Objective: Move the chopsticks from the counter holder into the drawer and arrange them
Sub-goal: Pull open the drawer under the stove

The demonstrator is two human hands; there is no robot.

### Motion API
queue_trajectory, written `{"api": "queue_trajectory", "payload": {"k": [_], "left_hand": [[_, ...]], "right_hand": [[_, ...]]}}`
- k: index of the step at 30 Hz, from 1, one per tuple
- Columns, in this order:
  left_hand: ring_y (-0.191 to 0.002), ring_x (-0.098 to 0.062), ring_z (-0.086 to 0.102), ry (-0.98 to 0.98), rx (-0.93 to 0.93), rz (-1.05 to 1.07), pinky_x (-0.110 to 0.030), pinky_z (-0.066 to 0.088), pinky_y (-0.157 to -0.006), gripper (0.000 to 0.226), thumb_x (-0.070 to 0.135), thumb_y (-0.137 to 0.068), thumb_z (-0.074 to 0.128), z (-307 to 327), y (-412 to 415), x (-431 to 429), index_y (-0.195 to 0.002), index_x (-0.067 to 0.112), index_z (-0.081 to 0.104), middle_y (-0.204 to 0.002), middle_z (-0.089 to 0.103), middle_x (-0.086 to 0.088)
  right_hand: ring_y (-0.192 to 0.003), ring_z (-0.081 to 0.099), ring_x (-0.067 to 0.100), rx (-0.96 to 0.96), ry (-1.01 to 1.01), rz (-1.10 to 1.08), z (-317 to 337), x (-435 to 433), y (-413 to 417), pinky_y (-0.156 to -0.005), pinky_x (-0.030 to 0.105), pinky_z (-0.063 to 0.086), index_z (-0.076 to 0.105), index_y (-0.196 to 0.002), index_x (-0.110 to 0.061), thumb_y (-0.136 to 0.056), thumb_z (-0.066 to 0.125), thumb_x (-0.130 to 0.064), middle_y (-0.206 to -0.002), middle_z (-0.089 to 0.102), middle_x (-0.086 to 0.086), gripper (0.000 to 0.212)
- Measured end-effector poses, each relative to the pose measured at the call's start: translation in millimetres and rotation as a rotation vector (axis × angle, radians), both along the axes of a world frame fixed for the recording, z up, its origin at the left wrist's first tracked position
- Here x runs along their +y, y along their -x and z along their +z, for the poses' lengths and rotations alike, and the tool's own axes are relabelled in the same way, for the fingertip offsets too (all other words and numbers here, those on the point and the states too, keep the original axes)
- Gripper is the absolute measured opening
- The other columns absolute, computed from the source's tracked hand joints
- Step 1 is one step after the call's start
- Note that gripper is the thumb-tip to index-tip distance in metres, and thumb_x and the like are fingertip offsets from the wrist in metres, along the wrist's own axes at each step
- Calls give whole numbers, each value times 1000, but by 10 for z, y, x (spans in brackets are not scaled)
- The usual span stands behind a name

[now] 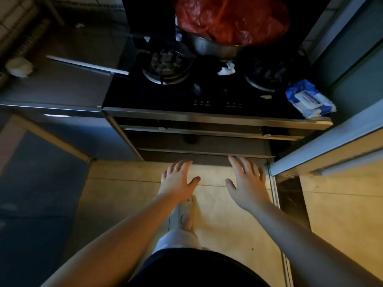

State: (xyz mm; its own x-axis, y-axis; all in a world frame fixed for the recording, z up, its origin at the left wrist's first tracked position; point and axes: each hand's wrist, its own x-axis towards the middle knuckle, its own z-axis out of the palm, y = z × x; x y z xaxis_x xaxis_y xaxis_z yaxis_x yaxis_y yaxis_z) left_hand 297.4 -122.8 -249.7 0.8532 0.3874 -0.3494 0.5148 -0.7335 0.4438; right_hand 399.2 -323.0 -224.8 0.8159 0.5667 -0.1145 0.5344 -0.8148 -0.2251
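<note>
My left hand (pixel 178 179) and my right hand (pixel 246 179) are both stretched forward with fingers spread and nothing in them, low in front of the stove unit. The right fingertips reach the lower drawer front (pixel 205 154) under the cooktop; the left fingertips are just short of it. The drawers below the stove look shut. A long pale stick-like thing (pixel 87 64), blurred, lies on the dark counter at left. No chopstick holder can be made out in the dim view.
A black gas cooktop (pixel 207 96) has two burners, a metal pot (pixel 213 48) with a red plastic bag (pixel 232 19), and crumpled tissue (pixel 227 69). A blue wipes pack (pixel 308 99) sits at its right corner. A cabinet door (pixel 331 150) stands open at right.
</note>
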Motion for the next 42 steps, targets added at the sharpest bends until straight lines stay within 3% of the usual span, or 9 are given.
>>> {"api": "queue_trajectory", "payload": {"k": [3,7,11,13,16,23,30,34,42], "left_hand": [[-142,-26,26,230,67,139,-46,29,-111,62,58,-93,47,-209,-306,195,-148,36,29,-155,33,0],[-123,-22,48,691,102,460,-22,45,-77,53,46,-95,54,-436,-716,447,-143,29,40,-145,44,-5],[-114,-21,56,1028,131,814,-38,47,-91,37,45,-95,55,-696,-1004,717,-126,25,54,-129,59,-3],[-110,-21,60,1186,124,928,-42,49,-91,29,43,-96,53,-862,-1121,857,-120,27,58,-123,64,-1],[-108,-23,63,1369,72,1066,-43,50,-89,35,40,-99,47,-1136,-1294,1036,-130,26,55,-119,67,-1],[-107,-23,65,1510,-66,1143,-41,51,-78,41,31,-103,35,-1717,-1698,1237,-142,28,43,-117,69,2],[-104,-17,68,1590,-184,1115,-36,55,-74,34,28,-103,34,-1965,-1979,1362,-132,25,51,-128,64,1],[-103,-17,69,1614,-189,1151,-36,54,-77,34,25,-104,32,-1943,-2007,1307,-133,23,51,-113,70,3],[-91,-16,66,1554,-150,1210,-33,57,-72,37,12,-98,47,-1702,-2022,1209,-135,17,50,-128,59,-9]], "right_hand": [[-139,26,24,151,-53,-91,-203,200,-211,-109,48,32,17,-144,-38,-90,52,-46,-148,31,-2,66],[-138,31,22,399,-220,-245,-523,513,-492,-105,39,36,23,-145,-39,-92,55,-39,-149,34,-2,61],[-123,48,17,709,-400,-486,-788,872,-786,-89,25,37,35,-143,-34,-94,56,-31,-136,52,-5,53],[-111,56,13,854,-531,-650,-917,1026,-935,-84,27,45,42,-139,-34,-94,56,-27,-118,60,-11,48],[-105,62,14,1053,-691,-832,-1141,1231,-1162,-78,34,53,48,-134,-31,-95,54,-23,-120,64,-3,41],[-107,63,19,1223,-889,-1006,-1728,1543,-1663,-73,39,55,46,-131,-26,-99,42,-23,-124,62,1,32],[-110,61,24,1304,-1176,-1137,-1946,1592,-2064,-78,42,53,51,-118,-9,-95,40,-7,-125,62,10,26],[-105,63,30,1301,-1411,-1336,-1965,1484,-2128,-78,45,56,52,-114,0,-89,43,1,-118,60,20,27],[-111,62,30,1376,-1434,-1271,-1860,1411,-2059,-83,46,55,50,-119,-2,-86,41,8,-118,60,20,36]]}}
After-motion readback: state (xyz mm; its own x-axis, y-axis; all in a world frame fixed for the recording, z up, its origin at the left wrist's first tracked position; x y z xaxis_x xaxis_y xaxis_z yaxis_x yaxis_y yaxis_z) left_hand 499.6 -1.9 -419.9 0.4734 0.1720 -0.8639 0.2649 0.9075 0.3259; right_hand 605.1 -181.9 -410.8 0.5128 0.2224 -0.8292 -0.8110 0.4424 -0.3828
